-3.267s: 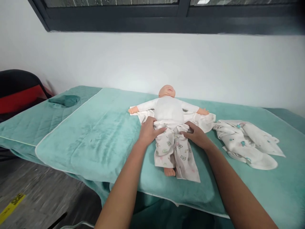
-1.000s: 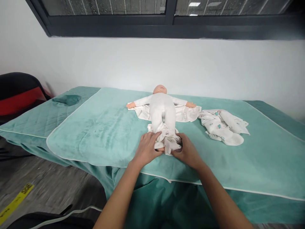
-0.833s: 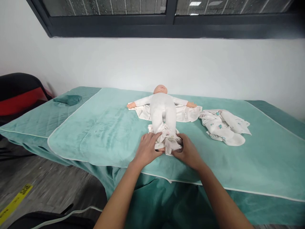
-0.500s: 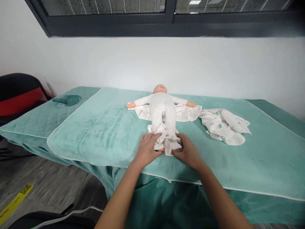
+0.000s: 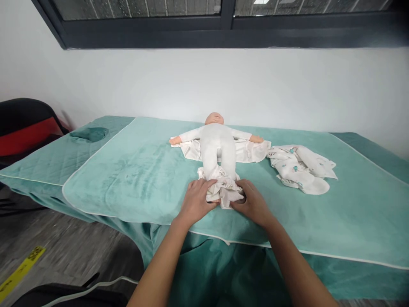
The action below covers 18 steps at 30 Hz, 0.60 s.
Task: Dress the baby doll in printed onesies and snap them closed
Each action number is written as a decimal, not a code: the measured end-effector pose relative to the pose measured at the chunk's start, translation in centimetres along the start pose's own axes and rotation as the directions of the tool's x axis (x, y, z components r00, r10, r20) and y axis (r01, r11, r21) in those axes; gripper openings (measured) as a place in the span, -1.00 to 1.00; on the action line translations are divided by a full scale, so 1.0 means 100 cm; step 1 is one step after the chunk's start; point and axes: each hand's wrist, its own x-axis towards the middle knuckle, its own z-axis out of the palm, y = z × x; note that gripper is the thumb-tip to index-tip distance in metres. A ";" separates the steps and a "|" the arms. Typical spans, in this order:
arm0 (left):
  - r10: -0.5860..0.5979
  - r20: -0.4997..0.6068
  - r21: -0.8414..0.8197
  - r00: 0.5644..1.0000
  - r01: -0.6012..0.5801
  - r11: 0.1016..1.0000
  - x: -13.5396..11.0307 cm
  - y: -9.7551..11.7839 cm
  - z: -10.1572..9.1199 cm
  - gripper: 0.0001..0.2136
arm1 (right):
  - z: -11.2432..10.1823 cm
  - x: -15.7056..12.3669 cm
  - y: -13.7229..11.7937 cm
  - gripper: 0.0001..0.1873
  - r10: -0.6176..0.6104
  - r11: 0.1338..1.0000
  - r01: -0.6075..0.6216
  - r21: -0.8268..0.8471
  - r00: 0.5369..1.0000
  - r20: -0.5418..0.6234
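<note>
At the lower left of the frame, a pale cable (image 5: 96, 285) runs toward the bed's draped side. The left hand (image 5: 198, 199) and right hand (image 5: 251, 201), at lower centre, flank a bunched garment (image 5: 226, 190), fingers curled narrowly onto its opposite sides; some fingertips are lost in the folds, so I cannot tell how firm the hold is. The garment sits gathered around the lower legs of the doll (image 5: 217, 138), which lies face up mid-frame on the green mat (image 5: 128, 179).

The likeliest trouble is at the feet: a toe could snag in the crumpled cloth, and pulling against it would drag the whole doll down the mat — or twist a leg if one hand pulled harder. Farther up, a spread white cloth (image 5: 254, 152) lies under both arms; any such slide could ruck it. A printed garment (image 5: 300, 168), right of centre, lies just beside that cloth's edge — a shift sideways might disturb it too.
</note>
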 end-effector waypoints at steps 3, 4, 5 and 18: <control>-0.005 -0.018 -0.039 1.000 0.004 0.999 -0.002 0.000 0.001 -0.43 | -0.002 0.001 -0.002 -0.68 -0.018 1.000 0.017 0.016 1.000 0.011; -0.009 -0.029 -0.055 1.000 0.008 0.998 -0.003 0.001 0.001 -0.44 | -0.003 0.001 -0.002 -0.69 -0.016 1.000 0.016 0.026 1.000 0.020; -0.015 -0.040 -0.072 0.999 0.012 0.997 -0.004 0.002 0.001 -0.46 | -0.004 0.001 -0.002 -0.69 -0.011 0.999 0.009 0.039 0.999 0.031; -0.304 0.025 -0.259 0.952 0.300 0.918 -0.027 0.035 -0.001 -0.61 | -0.008 -0.025 -0.025 -0.86 0.330 0.870 -0.373 0.322 0.926 0.182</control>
